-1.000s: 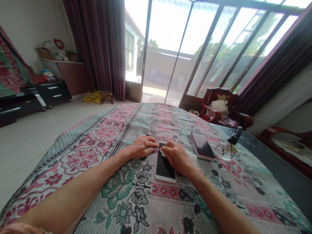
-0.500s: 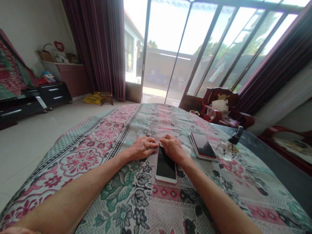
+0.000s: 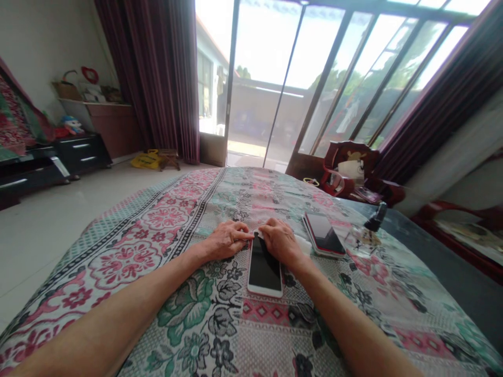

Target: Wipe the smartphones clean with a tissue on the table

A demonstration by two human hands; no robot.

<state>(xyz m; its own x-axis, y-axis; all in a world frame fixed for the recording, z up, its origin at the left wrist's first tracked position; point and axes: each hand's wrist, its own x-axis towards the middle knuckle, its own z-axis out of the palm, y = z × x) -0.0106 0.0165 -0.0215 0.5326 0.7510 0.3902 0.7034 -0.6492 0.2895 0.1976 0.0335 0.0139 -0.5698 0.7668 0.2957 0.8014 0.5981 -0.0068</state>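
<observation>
A white phone (image 3: pixel 264 269) with a dark screen lies face up on the flowered cloth (image 3: pixel 165 220) in front of me. My left hand (image 3: pixel 226 240) rests curled on the cloth, its fingertips against the phone's far left corner. My right hand (image 3: pixel 280 241) lies over the phone's far right corner, fingers closed on a small white wipe (image 3: pixel 260 233) pressed to the screen's top edge. More of the white wipe (image 3: pixel 303 243) shows to the right of that hand.
A second phone (image 3: pixel 324 234) in a red case lies to the right, beside a small clear bottle with a black cap (image 3: pixel 369 230). Red wooden chairs (image 3: pixel 346 170) stand at the right; a glass door and curtains lie behind, and low cabinets (image 3: pixel 55 157) far left.
My right hand has slid with the wipe from the middle of the phone's screen up to its far end. The left hand has stayed at the corner.
</observation>
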